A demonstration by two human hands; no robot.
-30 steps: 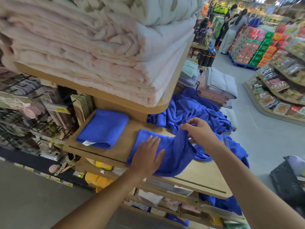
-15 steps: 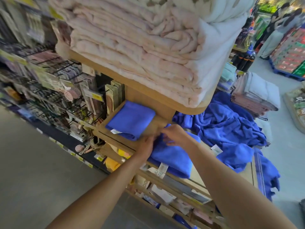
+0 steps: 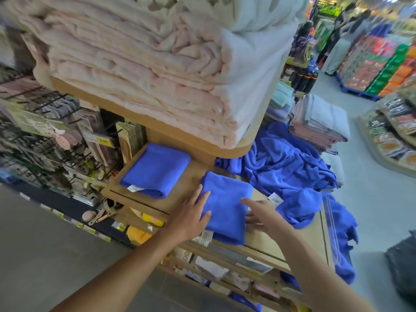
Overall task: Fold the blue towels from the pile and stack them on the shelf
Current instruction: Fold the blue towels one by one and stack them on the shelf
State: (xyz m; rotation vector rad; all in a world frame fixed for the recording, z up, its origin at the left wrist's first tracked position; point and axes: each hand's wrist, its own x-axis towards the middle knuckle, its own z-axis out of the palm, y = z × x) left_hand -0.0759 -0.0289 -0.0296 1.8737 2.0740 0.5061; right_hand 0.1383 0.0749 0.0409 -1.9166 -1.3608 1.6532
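Note:
A folded blue towel (image 3: 226, 206) lies on the wooden shelf (image 3: 186, 176) in front of me. My left hand (image 3: 191, 215) rests flat against its left edge, fingers straight. At the towel's right edge is my right hand (image 3: 258, 212), fingers extended, with the lower fingers by the shelf board. Another folded blue towel (image 3: 155, 170) sits further left on the same shelf, its white tag at the near corner. A pile of loose blue towels (image 3: 290, 174) lies crumpled to the right, part of it hanging over the shelf's end.
A thick stack of pale pink blankets (image 3: 139, 64) fills the upper shelf right above. Racks of small goods (image 3: 45, 136) hang at left. Folded pink and grey towels (image 3: 319, 122) sit behind the pile. People (image 3: 342, 37) stand in the far aisle.
The towel went from half spread to a compact fold. Both hands moved from its top edge down to its two sides. The view swung right again.

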